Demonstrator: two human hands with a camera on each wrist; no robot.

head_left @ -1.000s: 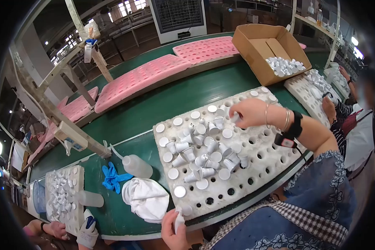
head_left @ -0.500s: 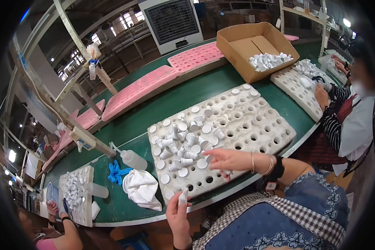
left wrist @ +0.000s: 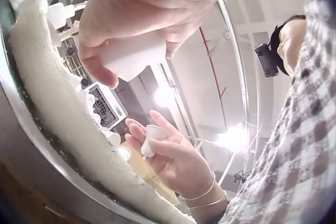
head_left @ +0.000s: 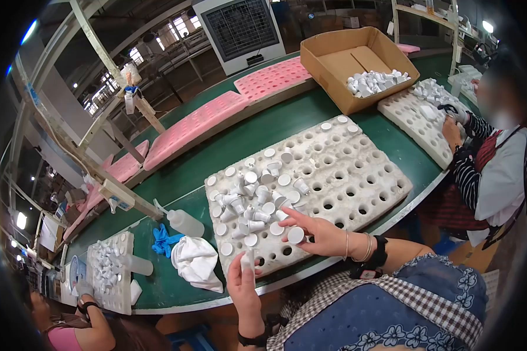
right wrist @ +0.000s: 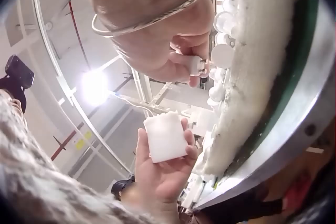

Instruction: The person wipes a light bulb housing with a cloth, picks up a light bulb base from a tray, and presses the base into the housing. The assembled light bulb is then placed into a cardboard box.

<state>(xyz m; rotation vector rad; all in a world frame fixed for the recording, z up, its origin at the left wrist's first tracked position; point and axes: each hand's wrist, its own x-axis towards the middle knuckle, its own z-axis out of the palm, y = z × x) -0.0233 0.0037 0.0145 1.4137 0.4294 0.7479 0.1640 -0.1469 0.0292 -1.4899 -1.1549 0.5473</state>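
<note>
My left hand (head_left: 244, 289) holds up a white sponge-like block (right wrist: 166, 139) at the front left edge of the holed foam board (head_left: 366, 169). The block is flat-sided with one ragged edge. Close by on its right, my right hand (head_left: 321, 235) pinches a small white cup-shaped piece (left wrist: 152, 137) between thumb and fingers. This piece has a wide round end and a thin stub at its narrow end. Over the board's left half lies a loose pile of similar white pieces (head_left: 262, 192), while others sit in holes with their round ends up.
A white cloth (head_left: 196, 263), a blue glove (head_left: 163, 240) and a squeeze bottle (head_left: 185, 223) lie left of the board. Behind stand pink holed boards (head_left: 205, 117) and a cardboard box (head_left: 334, 88) of white pieces. People work at boards on both sides.
My right hand has come from the board's far side to its front edge, near my left hand. The cup-shaped piece now shows its round end. My left hand has risen slightly with the block.
</note>
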